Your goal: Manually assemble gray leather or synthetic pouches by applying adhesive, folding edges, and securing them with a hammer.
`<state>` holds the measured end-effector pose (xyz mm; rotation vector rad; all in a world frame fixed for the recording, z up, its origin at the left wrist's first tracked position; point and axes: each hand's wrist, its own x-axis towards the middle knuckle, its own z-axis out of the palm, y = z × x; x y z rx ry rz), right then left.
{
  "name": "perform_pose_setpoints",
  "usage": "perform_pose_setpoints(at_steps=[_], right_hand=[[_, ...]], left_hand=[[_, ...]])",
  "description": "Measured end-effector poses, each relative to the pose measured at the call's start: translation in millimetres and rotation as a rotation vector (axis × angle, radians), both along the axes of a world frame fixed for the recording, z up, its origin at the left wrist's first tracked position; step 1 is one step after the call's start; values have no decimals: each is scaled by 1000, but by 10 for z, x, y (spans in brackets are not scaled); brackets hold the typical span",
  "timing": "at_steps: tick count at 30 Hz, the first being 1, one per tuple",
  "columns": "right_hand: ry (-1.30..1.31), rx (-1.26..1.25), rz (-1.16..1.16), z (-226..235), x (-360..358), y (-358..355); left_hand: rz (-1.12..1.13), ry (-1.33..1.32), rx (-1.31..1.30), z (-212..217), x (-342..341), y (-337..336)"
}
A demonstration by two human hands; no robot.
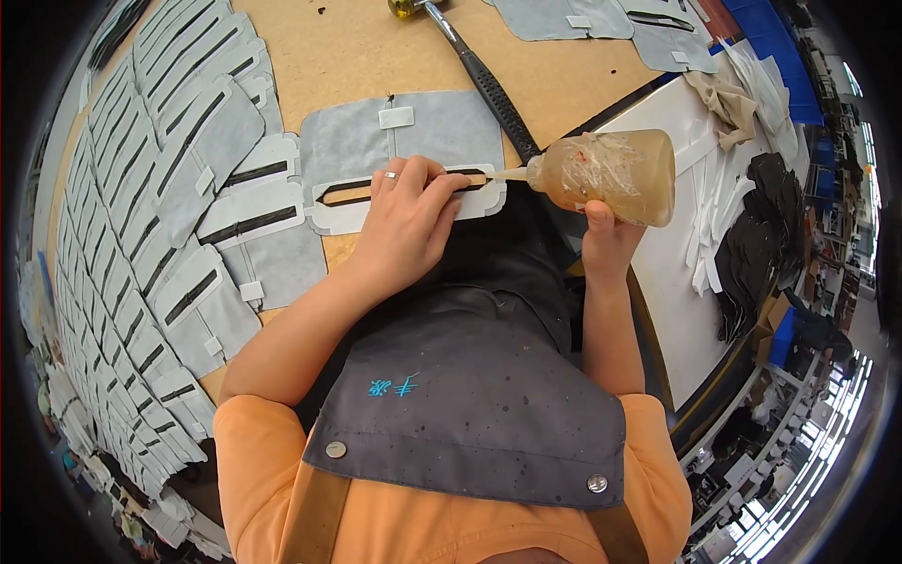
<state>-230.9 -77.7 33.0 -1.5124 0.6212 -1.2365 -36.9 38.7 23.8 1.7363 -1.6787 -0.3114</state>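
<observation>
While the flat grey fabric panel (442,122) with a white-bordered slot (355,194) lies on the tan board (329,56), the bunched left hand (406,211) rests upon it; whether its fingertips (460,181) pinch the slot's black edging (352,185), one cannot tell. The right hand (609,244) clasps the cloudy amber squeeze bottle (611,174), its nozzle (510,175) at the slot's right end. Too firm a squeeze could spill contents past the edging; a slipping left hand could skew the panel.

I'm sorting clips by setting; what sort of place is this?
Probably a workshop making leather or fabric goods: rows of matching grey pieces cover part of the worktable, a hammer-like tool lies there, and the right hand holds a squeeze bottle.
</observation>
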Motion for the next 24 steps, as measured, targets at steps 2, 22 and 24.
perform_pose_setpoints(at_steps=[2, 22, 24], right_hand=[[-3, -5, 5, 3, -6, -2], [-546, 686, 152, 295, -421, -333], [-581, 684, 223, 257, -439, -312]], left_hand=[[-1, 1, -5, -5, -7, -4], [158, -232, 404, 328, 1013, -537], [97, -228, 632, 489, 1057, -525]])
